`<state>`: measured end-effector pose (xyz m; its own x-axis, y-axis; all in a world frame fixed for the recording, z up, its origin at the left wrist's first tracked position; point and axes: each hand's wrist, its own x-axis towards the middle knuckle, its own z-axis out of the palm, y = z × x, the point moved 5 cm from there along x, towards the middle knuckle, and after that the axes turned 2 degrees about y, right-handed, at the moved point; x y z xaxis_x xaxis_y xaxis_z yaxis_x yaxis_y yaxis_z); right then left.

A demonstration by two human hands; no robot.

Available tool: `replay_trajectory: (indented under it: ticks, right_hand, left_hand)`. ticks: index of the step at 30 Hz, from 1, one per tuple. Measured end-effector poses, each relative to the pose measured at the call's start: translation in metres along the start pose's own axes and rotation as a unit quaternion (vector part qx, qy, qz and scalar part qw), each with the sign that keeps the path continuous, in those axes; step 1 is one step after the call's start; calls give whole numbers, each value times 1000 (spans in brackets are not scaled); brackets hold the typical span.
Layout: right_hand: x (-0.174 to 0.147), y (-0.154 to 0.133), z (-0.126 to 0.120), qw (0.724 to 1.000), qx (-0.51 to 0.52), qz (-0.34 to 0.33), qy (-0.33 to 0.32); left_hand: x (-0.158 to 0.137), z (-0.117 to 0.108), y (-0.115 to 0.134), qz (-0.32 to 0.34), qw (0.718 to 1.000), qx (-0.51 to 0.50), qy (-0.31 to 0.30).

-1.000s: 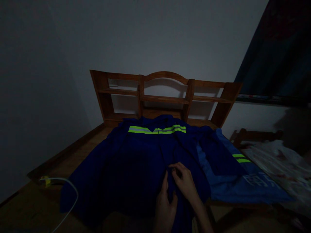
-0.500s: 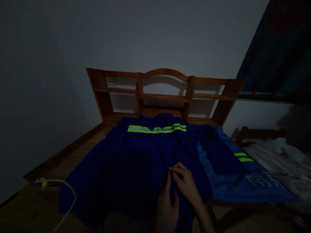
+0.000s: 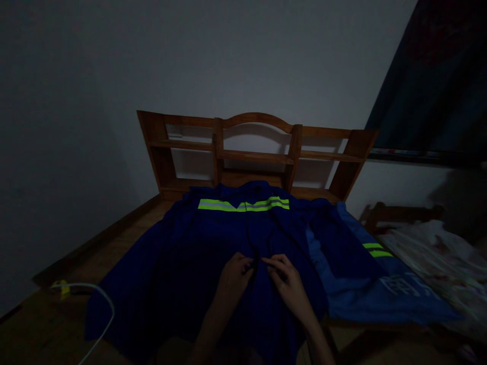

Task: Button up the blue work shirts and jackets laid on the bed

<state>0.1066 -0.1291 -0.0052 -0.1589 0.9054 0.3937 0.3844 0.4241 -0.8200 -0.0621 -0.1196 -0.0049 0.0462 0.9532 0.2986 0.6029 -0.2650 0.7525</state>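
A dark blue work jacket (image 3: 205,238) with a bright yellow-green reflective band (image 3: 220,205) across the chest lies spread out, collar away from me. Its front opening runs down the middle. My left hand (image 3: 234,278) pinches the cloth on the left of that opening, thumb and fingertips together. Opposite it, my right hand (image 3: 285,281) has its fingers closed on the right front edge, a short gap away. The room is dim, so any button or fastener between the fingertips cannot be made out.
A wooden shelf unit (image 3: 257,156) stands behind the jacket against the wall. A lighter blue cloth with white characters (image 3: 365,299) lies under the right sleeve. At left, a white cable (image 3: 108,299) curves over the jacket's edge. Crumpled pale plastic (image 3: 429,248) lies at far right.
My left hand has moved up and left, away from the right hand, onto the left front edge. The right hand stays in nearly the same place. The view has shifted slightly.
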Motion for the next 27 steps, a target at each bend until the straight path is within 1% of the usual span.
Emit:
replay_trajectory:
  ticks: [2,5,8,11,13,14,16,19,21,24,27]
  right_hand:
    - [0,0,1,1000,2,0,-4]
    - [-1,-2,1,1000,4,-1,-7]
    - [-1,-3,0,1000,9,3,-12]
    - [0,-3,0,1000,20,6,-13]
    - [1,-2,0,1000,28,5,-9]
    - [1,-2,-1,999,31,4,-6]
    - [2,-2,-1,999,36,3,-1]
    - [1,-2,-1,999,40,5,3]
    - [1,-2,-2,999,42,3,9]
    - [3,-7,-2,998,50,-11,26]
    - [9,-16,1,998,45,-32,35]
  left_hand:
    - [1,6,0,16,1000,2,-11]
    - [-1,8,1,12,1000,-15,22]
    - [1,5,3,-18,995,-92,45]
    - [9,-4,9,-53,980,-174,82]
    - [15,-7,14,-54,972,-202,110]
    - [17,-6,15,-52,970,-209,114]
    - [19,2,12,-53,970,-215,102]
    - [17,17,-2,-61,972,-219,60]
    - [14,22,-10,-65,969,-237,33]
    - [14,21,-13,-59,961,-270,1]
    - [14,16,-10,-59,959,-278,3]
